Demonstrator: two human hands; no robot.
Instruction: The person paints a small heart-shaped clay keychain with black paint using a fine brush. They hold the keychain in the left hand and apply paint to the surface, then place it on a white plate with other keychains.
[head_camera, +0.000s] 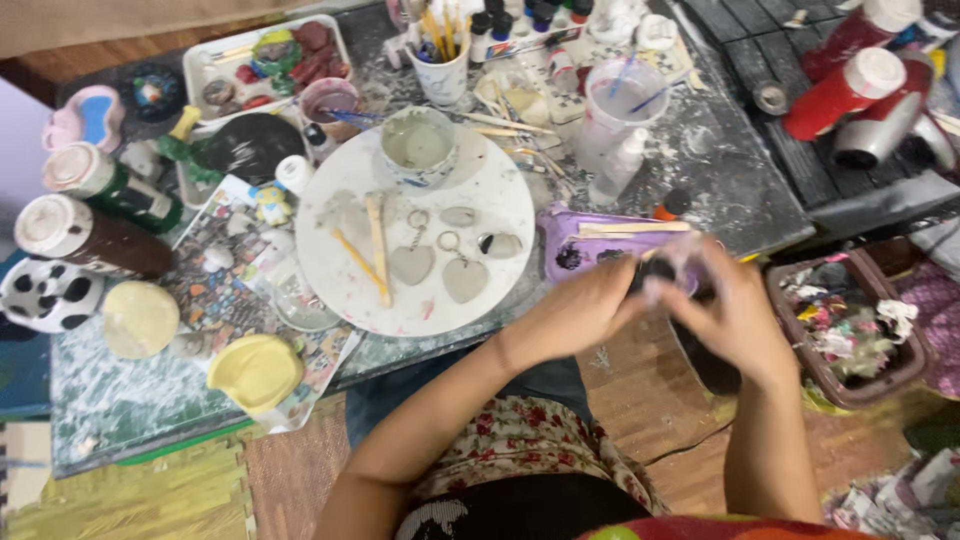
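This is a home craft corner, a hobby bench for casting and painting small pieces. A low, splattered work table (700, 180) stands over wooden flooring, and a white round board (480, 200) lies in its middle. On that board lie heart-shaped keyring casts (412, 263) and wooden stir sticks (377, 245). Behind the board stand a cup of brushes (440, 60) and small paint bottles (520, 20). To the board's left are a paint-smeared tray (270, 60) and capped jars (85, 235). Far to its right lie red spray cans (845, 90), and a basket of scraps (850, 330) sits on the floor.
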